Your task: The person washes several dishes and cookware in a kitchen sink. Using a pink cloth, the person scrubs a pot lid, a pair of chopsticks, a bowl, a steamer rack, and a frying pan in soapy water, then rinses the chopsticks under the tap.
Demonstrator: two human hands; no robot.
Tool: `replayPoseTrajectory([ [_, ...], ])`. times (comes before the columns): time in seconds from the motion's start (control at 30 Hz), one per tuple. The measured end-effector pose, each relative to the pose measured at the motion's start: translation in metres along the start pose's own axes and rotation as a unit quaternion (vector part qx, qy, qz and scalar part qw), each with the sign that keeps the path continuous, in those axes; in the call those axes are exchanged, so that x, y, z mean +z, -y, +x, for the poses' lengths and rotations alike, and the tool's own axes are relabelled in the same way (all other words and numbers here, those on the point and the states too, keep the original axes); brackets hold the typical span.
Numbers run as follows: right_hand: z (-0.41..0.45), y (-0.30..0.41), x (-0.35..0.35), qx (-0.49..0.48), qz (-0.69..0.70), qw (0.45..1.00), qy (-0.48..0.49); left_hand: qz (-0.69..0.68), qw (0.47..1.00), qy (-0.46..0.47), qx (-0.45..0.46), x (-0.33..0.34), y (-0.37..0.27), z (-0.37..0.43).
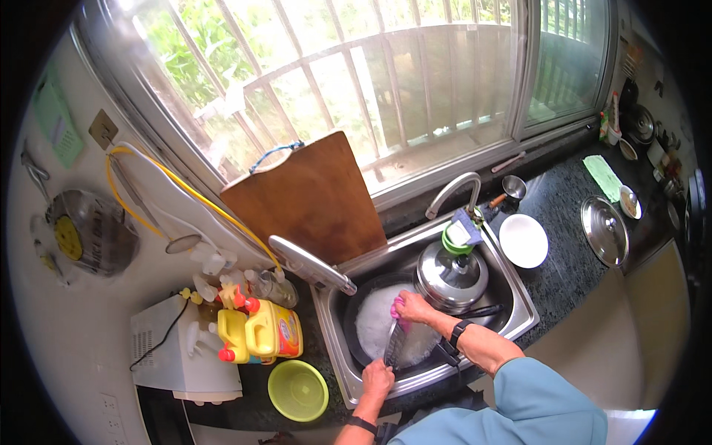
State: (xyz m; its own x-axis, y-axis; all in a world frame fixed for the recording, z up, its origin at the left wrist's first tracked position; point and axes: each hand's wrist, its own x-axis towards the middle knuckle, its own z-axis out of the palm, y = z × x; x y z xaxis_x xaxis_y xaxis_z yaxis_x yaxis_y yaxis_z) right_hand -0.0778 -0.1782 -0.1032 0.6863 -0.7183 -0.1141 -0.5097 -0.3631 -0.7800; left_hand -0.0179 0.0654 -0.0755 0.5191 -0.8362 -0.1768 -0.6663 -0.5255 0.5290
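My left hand (378,379) grips the near end of a dark, flat, round-edged item (394,344), perhaps a lid or plate, tilted on edge over a pan. A pink cloth (401,317) is bunched in my right hand (413,307) at the item's far end. Below them, white suds (378,311) fill a large dark pan (351,328) in the steel sink (340,378). A steel pot with a domed lid (451,273) stands at the sink's right, a green ring-shaped item and a blue-grey sponge (470,227) above it.
A curved faucet (457,186) rises behind the sink. A wooden cutting board (311,200) leans on the window. Yellow detergent jugs (272,331) and a green basin (298,390) stand left. Right are a white bowl (523,241), small steel pan (514,188) and steel lid (604,231).
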Motion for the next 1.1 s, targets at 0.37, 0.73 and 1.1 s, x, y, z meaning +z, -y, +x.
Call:
replayPoseTrajectory([
  [0.37,-0.068,0.071,0.0,-0.194,0.054,0.977,0.065,-0.054,0.997,-0.049,0.02,-0.017,-0.025,0.029],
  [0.73,-0.018,-0.019,-0.003,0.075,0.123,0.987,0.067,-0.061,0.98,-0.104,0.16,-0.073,0.007,-0.028],
  [1.1,-0.079,-0.008,0.003,-0.004,-0.022,0.983,0.18,-0.258,0.957,-0.134,0.02,-0.08,0.012,-0.036],
])
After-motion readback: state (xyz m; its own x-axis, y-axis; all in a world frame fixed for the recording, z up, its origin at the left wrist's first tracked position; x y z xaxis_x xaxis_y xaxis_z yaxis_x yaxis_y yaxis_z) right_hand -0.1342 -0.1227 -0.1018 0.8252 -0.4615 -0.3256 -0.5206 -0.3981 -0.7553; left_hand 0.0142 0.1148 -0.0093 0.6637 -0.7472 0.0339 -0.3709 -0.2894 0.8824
